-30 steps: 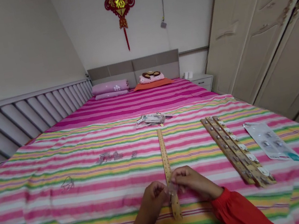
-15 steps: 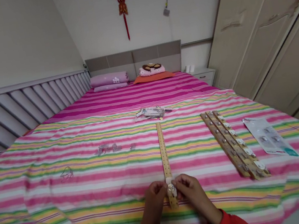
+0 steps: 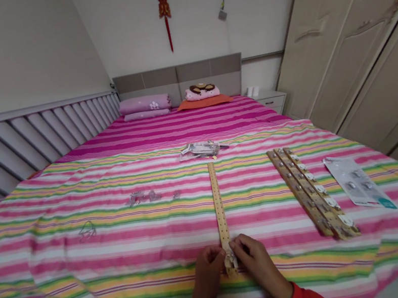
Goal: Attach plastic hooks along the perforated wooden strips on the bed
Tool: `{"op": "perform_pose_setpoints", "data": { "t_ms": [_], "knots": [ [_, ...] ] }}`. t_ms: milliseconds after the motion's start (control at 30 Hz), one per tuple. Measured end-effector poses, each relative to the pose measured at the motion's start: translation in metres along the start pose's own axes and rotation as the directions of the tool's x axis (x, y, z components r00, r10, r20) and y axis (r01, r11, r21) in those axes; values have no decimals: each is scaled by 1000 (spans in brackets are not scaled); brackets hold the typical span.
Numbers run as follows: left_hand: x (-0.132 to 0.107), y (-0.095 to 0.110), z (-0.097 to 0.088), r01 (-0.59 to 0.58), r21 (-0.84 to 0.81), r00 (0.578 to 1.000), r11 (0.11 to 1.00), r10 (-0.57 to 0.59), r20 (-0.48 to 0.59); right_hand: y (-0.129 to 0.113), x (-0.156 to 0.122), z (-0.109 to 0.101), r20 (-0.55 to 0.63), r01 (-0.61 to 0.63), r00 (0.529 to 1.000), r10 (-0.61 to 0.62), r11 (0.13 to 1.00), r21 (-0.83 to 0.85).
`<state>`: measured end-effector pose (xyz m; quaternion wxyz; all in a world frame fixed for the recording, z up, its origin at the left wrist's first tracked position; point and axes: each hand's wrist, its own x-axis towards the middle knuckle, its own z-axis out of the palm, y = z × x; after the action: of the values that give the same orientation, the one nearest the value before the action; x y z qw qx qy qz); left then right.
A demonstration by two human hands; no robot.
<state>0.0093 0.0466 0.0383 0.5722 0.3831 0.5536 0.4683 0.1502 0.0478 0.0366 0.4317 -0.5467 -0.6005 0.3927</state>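
Observation:
A narrow tan strip with rows of holes (image 3: 217, 202) lies lengthwise on the striped bedspread in front of me. Over its near end is a small shiny metal hook on a pale backing (image 3: 230, 257). My left hand (image 3: 208, 270) pinches the left edge of this hook piece between thumb and forefinger. From the other side, my right hand (image 3: 256, 258) grips its right edge with thumb and fingertips. Whether the backing rests on the strip or is just above it, I cannot tell.
To the right lie more strips (image 3: 302, 192) carrying several metal and white pieces, beside a clear package (image 3: 359, 185). Plastic packets (image 3: 201, 149) lie beyond the tan strip. Small clear bits (image 3: 144, 197) and a crumpled clear piece (image 3: 87, 230) are on the left.
Both hands have shifted slightly toward me along the strip, with the hook piece between them. The backing's far edge now sits nearer the strip's close end.

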Motion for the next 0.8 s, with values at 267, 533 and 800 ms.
{"op": "perform_pose_setpoints", "data": {
  "t_ms": [267,533,800],
  "knots": [
    [-1,0,1,20,47,1000,999,-19,-17,5,0,2,12,7,1000,-6,1000,-6],
    [0,0,1,34,53,999,998,-33,-23,9,1,5,14,14,1000,-14,1000,2],
    [2,-4,1,54,62,998,997,-52,-36,12,2,6,18,2,1000,-2,1000,1]
  ]
}}
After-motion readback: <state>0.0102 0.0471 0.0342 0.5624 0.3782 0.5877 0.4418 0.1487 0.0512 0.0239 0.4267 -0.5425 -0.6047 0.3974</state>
